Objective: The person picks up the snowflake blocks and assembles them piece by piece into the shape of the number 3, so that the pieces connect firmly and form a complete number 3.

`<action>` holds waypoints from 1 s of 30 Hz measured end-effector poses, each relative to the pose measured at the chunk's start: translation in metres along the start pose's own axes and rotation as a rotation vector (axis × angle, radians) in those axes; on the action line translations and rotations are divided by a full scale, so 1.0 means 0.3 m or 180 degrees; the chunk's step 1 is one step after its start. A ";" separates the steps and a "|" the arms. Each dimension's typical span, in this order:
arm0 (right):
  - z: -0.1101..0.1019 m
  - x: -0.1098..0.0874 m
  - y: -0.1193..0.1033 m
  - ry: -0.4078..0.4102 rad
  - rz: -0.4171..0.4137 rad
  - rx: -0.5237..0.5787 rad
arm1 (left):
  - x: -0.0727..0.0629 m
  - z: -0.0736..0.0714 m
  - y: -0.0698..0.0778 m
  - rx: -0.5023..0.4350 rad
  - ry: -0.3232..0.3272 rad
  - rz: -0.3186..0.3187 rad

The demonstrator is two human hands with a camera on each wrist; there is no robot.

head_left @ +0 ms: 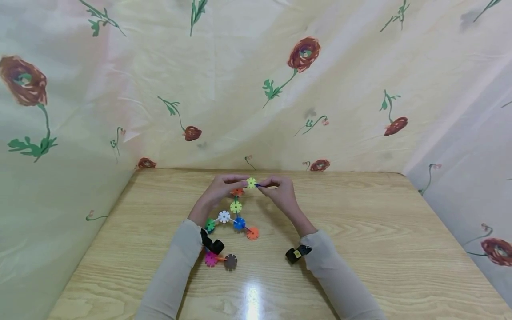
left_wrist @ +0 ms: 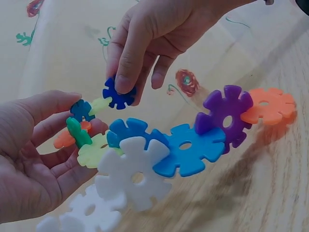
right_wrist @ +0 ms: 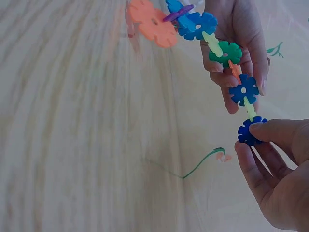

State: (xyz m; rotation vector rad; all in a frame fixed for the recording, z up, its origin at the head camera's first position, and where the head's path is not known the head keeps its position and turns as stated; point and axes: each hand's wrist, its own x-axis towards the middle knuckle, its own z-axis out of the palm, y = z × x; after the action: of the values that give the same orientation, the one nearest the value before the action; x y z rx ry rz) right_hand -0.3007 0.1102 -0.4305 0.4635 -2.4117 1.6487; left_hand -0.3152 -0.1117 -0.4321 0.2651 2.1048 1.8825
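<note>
My right hand [head_left: 282, 193] pinches a dark blue notched flower disc [right_wrist: 245, 137] between thumb and fingers. That disc meets a yellow disc [head_left: 251, 182] at the far end of a chain of interlocked plastic flower discs. My left hand [head_left: 218, 191] grips the chain close by, its fingers around a blue disc [right_wrist: 237, 93] and an orange disc [left_wrist: 64, 140]. From there the chain runs back through green, yellow and blue discs. At the blue part it branches to a white disc [head_left: 224, 216] and, through a purple disc [left_wrist: 227, 118], an orange end disc [head_left: 253, 233].
Near my left wrist, a pink disc [head_left: 210, 259] and a dark brown disc [head_left: 230, 262] lie joined by an orange piece. The wooden table [head_left: 360, 249] meets a flower-printed cloth [head_left: 240, 89] at its back edge. Both wrists carry black cameras.
</note>
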 end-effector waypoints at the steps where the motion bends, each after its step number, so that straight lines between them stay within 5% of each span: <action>1: 0.000 0.000 0.000 -0.0003 -0.0010 -0.0015 | -0.001 0.000 0.001 0.0003 -0.0003 -0.0010; 15: 0.016 0.002 0.018 0.0024 -0.0136 -0.0052 | -0.010 -0.005 0.022 0.0182 -0.0121 -0.0046; 22: 0.033 -0.006 0.006 0.0069 -0.0038 -0.0103 | -0.013 -0.038 0.023 0.0278 -0.0491 -0.0004; 30: 0.043 -0.011 -0.008 0.0041 0.0167 -0.0100 | -0.011 -0.054 0.019 0.0267 -0.0553 -0.0054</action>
State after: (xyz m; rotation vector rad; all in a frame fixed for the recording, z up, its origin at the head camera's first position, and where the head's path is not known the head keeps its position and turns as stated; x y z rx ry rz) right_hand -0.2965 0.0980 -0.4341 0.3868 -2.4566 1.6269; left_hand -0.3179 -0.1272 -0.4245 0.4130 2.0644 1.6980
